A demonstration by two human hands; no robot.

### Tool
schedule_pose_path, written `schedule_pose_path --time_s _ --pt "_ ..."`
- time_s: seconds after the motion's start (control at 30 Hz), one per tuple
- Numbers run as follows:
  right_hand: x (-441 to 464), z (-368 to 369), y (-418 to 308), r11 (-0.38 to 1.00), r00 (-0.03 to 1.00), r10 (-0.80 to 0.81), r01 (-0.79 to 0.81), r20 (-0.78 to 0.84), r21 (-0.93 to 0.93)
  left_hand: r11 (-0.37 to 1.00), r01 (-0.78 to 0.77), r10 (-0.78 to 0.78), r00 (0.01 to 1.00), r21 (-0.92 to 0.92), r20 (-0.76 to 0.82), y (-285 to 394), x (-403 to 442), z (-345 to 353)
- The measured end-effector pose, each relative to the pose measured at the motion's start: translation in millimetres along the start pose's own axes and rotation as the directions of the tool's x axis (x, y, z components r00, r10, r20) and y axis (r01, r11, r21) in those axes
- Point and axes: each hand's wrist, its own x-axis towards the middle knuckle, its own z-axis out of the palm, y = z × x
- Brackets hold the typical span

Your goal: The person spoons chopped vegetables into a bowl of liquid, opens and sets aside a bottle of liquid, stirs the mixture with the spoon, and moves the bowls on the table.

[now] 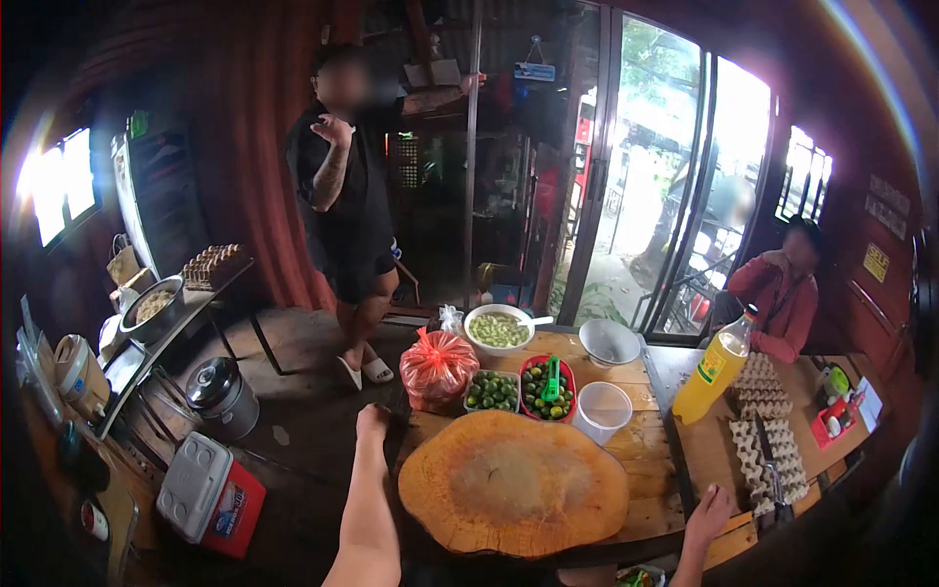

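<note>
My left hand (373,421) is beside the left edge of a thick wooden slab (514,484), close to a tied plastic bag (439,370) with reddish contents; its fingers look curled in, with nothing visible in them. Over the right part of the table, my right hand (711,514) has its fingers apart and holds nothing. Behind the slab are a tub of small green citrus (492,391), a red basket of more citrus (540,403) with a green tool (553,380) on top, and a clear empty tub (603,411).
A bowl of chopped greens (497,331) and an empty bowl (610,342) stand farther back. Rightward are a yellow bottle (714,367) and egg trays (768,460). One person (347,186) stands beyond; another (782,293) sits right. A cooler (210,489) is at left.
</note>
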Motion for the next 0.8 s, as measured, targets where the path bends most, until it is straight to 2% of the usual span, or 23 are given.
schedule_pose_path --time_s 0.1,0.17,0.2,0.27,0.33,0.47,0.63,0.67,0.7,0.77,0.8 --pt "0 -1 -1 1.000 1.000 0.000 0.000 0.012 0.026 0.998 -0.016 0.016 1.000 -0.056 -0.004 -2 -5 -2" --pt "1 -6 -4 0.999 0.999 0.028 -0.028 0.019 0.029 0.993 -0.108 0.103 0.991 -0.056 -0.084 -16 5 10" --pt "1 -7 -5 0.999 1.000 0.009 -0.010 0.028 0.034 0.980 -0.168 0.171 0.985 0.106 -0.021 -20 13 11" --pt "1 -6 -6 1.000 0.999 0.009 -0.010 0.048 0.010 0.952 -0.209 0.212 0.977 0.222 0.014 -24 23 15" --pt "0 -3 -1 1.000 1.000 0.005 -0.006 0.028 0.015 0.977 -0.200 0.204 0.977 0.071 -0.057 -31 22 21" --pt "0 -4 -3 0.999 1.000 -0.018 0.018 -0.007 0.049 0.992 -0.101 0.102 0.995 0.069 -0.011 -22 17 13" --pt "1 -6 -6 0.999 1.000 -0.001 -0.001 0.029 0.055 0.986 -0.153 0.155 0.988 0.063 -0.020 -24 19 13" --pt "1 -8 -8 0.999 1.000 0.002 -0.003 0.026 0.052 0.968 -0.099 0.094 0.995 -0.230 -0.032 -69 60 51" --pt "2 -9 -11 0.998 1.000 -0.006 0.005 0.019 0.058 0.967 -0.102 0.098 0.995 -0.231 -0.030 -63 54 47" --pt "2 -11 -12 0.998 1.000 -0.011 0.010 0.010 0.061 0.981 -0.182 0.175 0.979 -0.061 -0.107 -43 28 27" --pt "2 -10 -12 0.997 1.000 -0.025 0.025 -0.002 0.066 0.981 -0.186 0.179 0.978 -0.063 -0.105 -47 36 32"
